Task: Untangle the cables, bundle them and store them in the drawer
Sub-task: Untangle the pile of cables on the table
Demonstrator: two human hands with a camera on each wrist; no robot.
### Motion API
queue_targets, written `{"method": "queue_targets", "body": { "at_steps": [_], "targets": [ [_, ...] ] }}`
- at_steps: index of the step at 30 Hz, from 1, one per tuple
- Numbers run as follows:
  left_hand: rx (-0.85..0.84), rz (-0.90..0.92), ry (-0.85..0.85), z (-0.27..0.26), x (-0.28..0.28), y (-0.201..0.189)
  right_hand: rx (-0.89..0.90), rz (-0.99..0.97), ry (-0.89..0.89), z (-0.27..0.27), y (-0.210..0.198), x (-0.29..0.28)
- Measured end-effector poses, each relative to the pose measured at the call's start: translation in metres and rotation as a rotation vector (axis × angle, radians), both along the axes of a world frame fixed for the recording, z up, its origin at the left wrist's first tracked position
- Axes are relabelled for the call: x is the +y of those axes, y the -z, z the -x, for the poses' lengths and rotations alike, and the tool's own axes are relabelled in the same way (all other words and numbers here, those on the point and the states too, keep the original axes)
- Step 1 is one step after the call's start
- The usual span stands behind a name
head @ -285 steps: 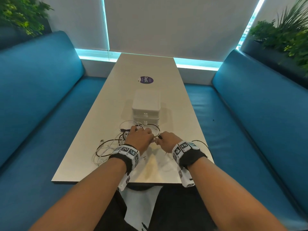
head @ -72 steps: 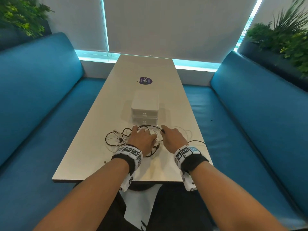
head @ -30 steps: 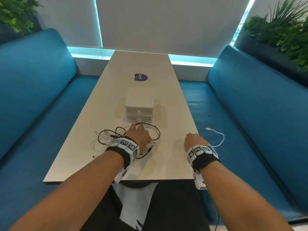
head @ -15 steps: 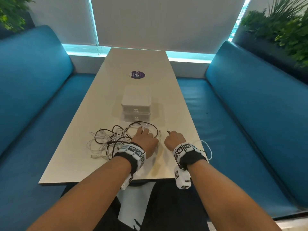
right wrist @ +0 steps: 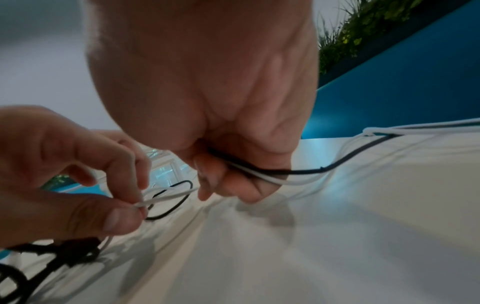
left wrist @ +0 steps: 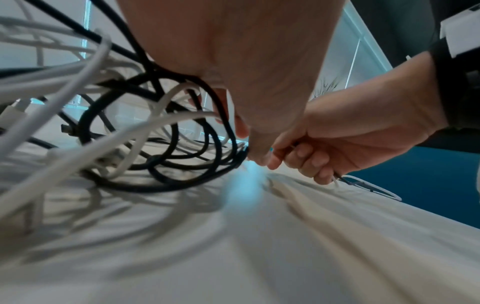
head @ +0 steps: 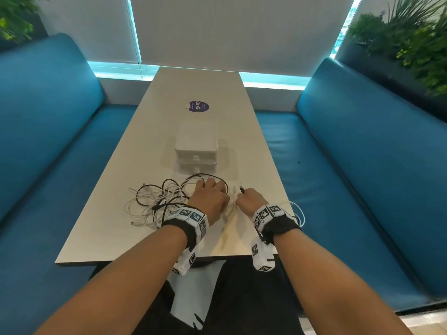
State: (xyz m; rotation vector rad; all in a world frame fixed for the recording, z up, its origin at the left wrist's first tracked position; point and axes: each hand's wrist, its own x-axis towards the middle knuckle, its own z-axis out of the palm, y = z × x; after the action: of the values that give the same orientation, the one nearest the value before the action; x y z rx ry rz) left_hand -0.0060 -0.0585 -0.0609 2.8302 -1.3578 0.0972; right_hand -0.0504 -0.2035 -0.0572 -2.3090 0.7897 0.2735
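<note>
**Two hands work one cable tangle**

Right hand [head: 249, 199] grips two thin cables, one black and one white. Left hand [head: 210, 201] pinches a white strand at the tangle [head: 157, 201] on the smooth table [head: 121, 189], before two stacked white drawers [head: 196, 148].

We saw black and white cables [head: 161, 200], a white drawer box [head: 196, 144], blue seats [head: 358, 151], perhaps a purple sticker [head: 198, 106].

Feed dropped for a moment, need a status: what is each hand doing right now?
Left hand: pinches a white cable beside the tangle.
Right hand: fingers curled round a black cable and a second white cable.
</note>
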Motion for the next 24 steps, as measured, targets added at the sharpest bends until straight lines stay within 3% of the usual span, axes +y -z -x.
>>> {"method": "queue_targets", "body": {
  "at_steps": [5,10,15,21,24],
  "targets": [
    [0.011,0.027,0.052,-0.001,0.003,0.001,-0.141,-0.069,-0.012,-0.004,-0.005,0.005],
    [0.03,0.08,0.031,0.0,0.01,0.002,-0.157,0.172,-0.141,-0.004,-0.006,0.007],
    [0.031,-0.005,0.023,-0.011,0.026,0.0,-0.059,0.28,-0.1,0.002,-0.006,-0.007],
    [-0.01,-0.063,0.118,0.0,0.013,0.002,-0.268,0.139,-0.242,-0.003,-0.015,0.005],
    [0.006,-0.092,0.117,0.004,0.014,0.003,-0.358,-0.049,-0.261,-0.001,-0.016,0.009]
  ]
}}
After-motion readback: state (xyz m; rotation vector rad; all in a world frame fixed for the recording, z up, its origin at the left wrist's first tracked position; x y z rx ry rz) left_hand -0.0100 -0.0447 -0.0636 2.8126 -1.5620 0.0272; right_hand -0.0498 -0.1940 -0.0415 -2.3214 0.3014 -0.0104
